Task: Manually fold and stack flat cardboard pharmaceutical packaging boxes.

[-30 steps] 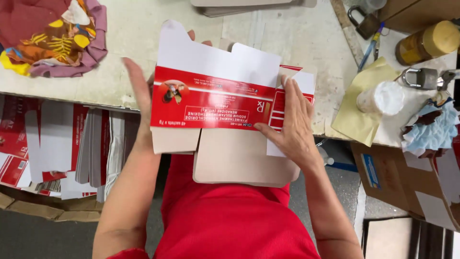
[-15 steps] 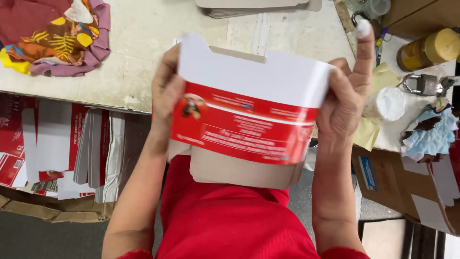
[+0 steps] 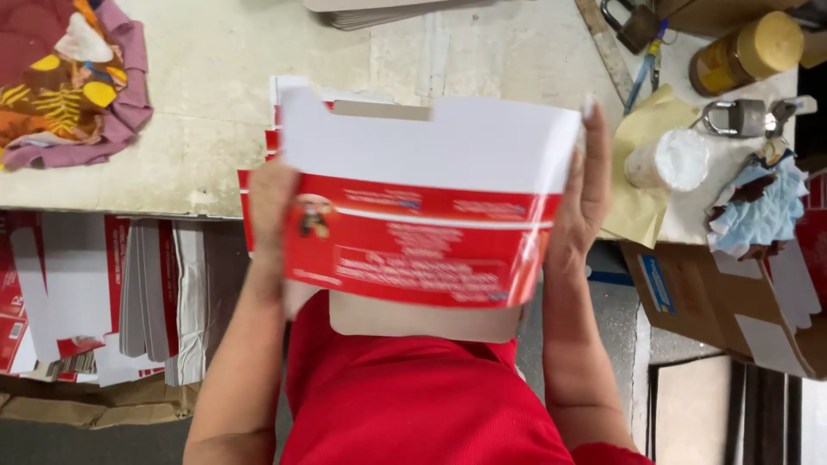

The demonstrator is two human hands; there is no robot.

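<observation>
Head view: one carton (image 3: 422, 215), two hands.

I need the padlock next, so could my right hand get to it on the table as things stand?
Probably not right away: the right hand is pressed against the side of the red and white carton. The padlock lies uncovered just beyond it.

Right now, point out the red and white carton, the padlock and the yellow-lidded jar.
red and white carton (image 3: 413, 250), head view, red printed panel.
padlock (image 3: 743, 116), head view, metal body.
yellow-lidded jar (image 3: 775, 43), head view, yellow lid.
</observation>
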